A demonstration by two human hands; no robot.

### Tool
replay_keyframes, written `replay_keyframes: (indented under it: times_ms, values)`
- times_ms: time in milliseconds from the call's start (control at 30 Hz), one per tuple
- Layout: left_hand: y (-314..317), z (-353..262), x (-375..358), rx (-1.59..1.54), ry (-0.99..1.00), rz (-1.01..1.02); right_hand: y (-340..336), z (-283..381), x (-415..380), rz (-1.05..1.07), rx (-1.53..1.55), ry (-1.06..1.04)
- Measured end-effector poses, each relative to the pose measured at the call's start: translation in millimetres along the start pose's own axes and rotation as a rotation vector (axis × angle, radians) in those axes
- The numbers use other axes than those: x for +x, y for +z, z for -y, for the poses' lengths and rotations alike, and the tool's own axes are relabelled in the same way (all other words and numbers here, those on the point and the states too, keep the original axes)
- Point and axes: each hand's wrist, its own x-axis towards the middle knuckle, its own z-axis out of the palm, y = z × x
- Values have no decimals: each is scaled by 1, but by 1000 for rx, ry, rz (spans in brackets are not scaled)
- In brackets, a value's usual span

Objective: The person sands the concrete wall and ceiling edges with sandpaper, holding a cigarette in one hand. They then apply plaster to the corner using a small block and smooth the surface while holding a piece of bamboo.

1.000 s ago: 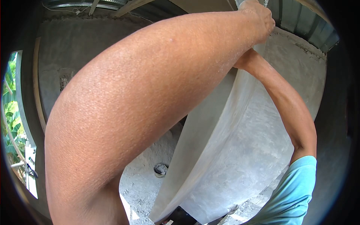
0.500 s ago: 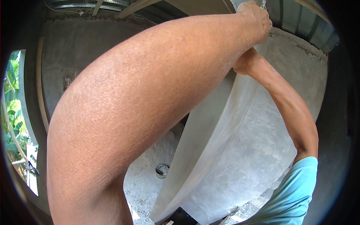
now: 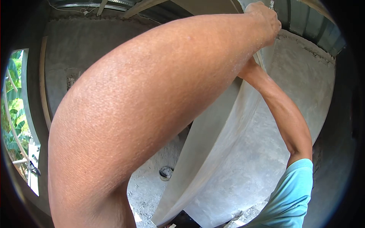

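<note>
My left arm stretches across the view, and my left hand (image 3: 264, 19) is raised at the top beside the upper end of a grey plastered wall. Its fingers are curled closed. A small whitish tip (image 3: 271, 4) pokes out above the knuckles; the rest of what it belongs to is hidden. Below it, my right hand (image 3: 248, 69) is mostly covered by the left forearm, so its fingers do not show. A narrow pale straight edge (image 3: 261, 60) runs beside the right wrist. Both hands are close to the top of the wall's vertical corner (image 3: 224, 127).
A bucket (image 3: 166, 173) with grey material stands on the dusty floor (image 3: 146, 193). At left are a window opening (image 3: 16, 110) with plants outside and an upright wooden strip (image 3: 44, 79). Metal roofing (image 3: 304, 19) and wooden beams (image 3: 142, 8) are overhead.
My left hand has shifted slightly right. My right hand has slipped further behind the left forearm, and the right elbow and sleeve have moved left.
</note>
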Motion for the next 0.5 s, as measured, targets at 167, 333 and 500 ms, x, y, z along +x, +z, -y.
replay_keyframes:
  times_ms: [167, 333, 500]
  values:
    - [-3, 5, -4, 7, 0, -33, 2, -5, 3, -39, -118, -72]
    - [2, 1, 1, 21, -24, -37, -13, -6, 11, 193, -115, -26]
    - [3, -4, 3, -14, -56, -43, -45, 7, 0, 239, -60, -50]
